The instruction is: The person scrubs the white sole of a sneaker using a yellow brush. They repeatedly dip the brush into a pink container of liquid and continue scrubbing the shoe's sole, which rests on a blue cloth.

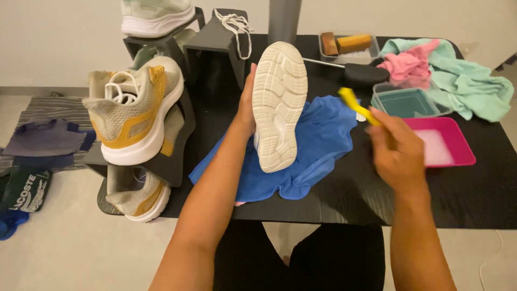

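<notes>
Shoe: a white-soled shoe [279, 105] stands nearly upright over the middle of the black table [474, 194], its sole turned to the camera, its lower end on the blue cloth [318, 145].
Left hand: the left hand [246, 105] is wrapped round the shoe's far side — fingers closed on it, mostly hidden behind the sole.
Right hand: the right hand [396, 151] is closed on a yellow brush [355, 105], blurred, just right of the shoe and apart from it.
Trays: a pink tray [458, 141] with pale liquid lies beside the right hand; a clear green-tinted tub [406, 102] sits just behind it.
Cloths: pink and mint-green cloths [458, 75] are heaped at the far right corner.
Rack: a dark rack [177, 161] at the table's left carries grey-and-yellow trainers [137, 110] — one above another.
</notes>
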